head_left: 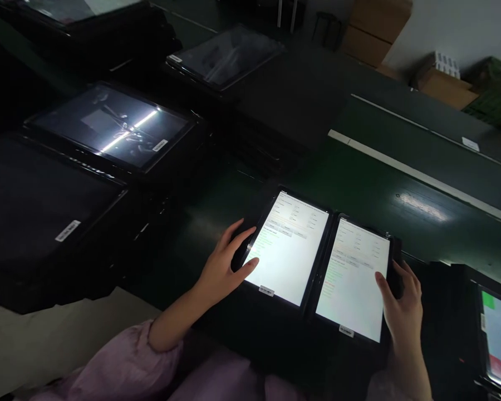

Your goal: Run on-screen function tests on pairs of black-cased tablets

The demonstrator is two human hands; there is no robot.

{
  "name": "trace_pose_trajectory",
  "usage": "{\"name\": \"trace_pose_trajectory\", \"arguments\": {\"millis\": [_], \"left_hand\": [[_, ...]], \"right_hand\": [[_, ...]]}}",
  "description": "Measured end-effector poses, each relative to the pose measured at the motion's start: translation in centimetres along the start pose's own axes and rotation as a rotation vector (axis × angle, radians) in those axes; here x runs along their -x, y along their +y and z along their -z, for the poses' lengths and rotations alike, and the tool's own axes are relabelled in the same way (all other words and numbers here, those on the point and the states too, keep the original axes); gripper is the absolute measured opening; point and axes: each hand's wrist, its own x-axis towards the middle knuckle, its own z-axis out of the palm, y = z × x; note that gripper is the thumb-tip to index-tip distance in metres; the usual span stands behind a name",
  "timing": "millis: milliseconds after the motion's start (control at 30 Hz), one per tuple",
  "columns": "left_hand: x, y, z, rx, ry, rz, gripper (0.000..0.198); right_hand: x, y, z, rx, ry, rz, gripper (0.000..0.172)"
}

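Observation:
Two lit tablets in black cases lie side by side on a dark green belt, both showing white pages of small text with green lines. My left hand [225, 262] grips the left edge of the left tablet [288, 248], with the thumb resting on its screen. My right hand [401, 295] holds the right edge of the right tablet [353, 278], with the thumb on the glass. A small white label sits on each tablet's near edge. Pink sleeves cover my forearms at the bottom of the view.
Dark tablets lie in stacks on the left, one reflecting a ceiling light [112, 125]. Another lit tablet [499, 340] lies at the lower right. The green belt [421, 206] runs diagonally, with cardboard boxes [371, 33] and a green crate [495, 94] beyond it.

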Motion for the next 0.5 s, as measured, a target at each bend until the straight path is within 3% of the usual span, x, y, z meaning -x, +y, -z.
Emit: {"name": "trace_pose_trajectory", "arguments": {"millis": [200,333,500], "left_hand": [[0.0,-0.4,-0.1,0.008,-0.002,-0.020,0.056],[-0.2,-0.1,0.3,0.053,-0.037,0.035,0.055],[-0.2,-0.3,0.2,0.112,-0.034,0.021,0.055]], "right_hand": [[0.9,-0.2,0.4,-0.035,-0.039,0.005,0.089],[3.0,-0.2,0.8,-0.013,-0.023,-0.045,0.087],[5.2,-1.7,1.6,-0.171,0.020,-0.214,0.077]]}}
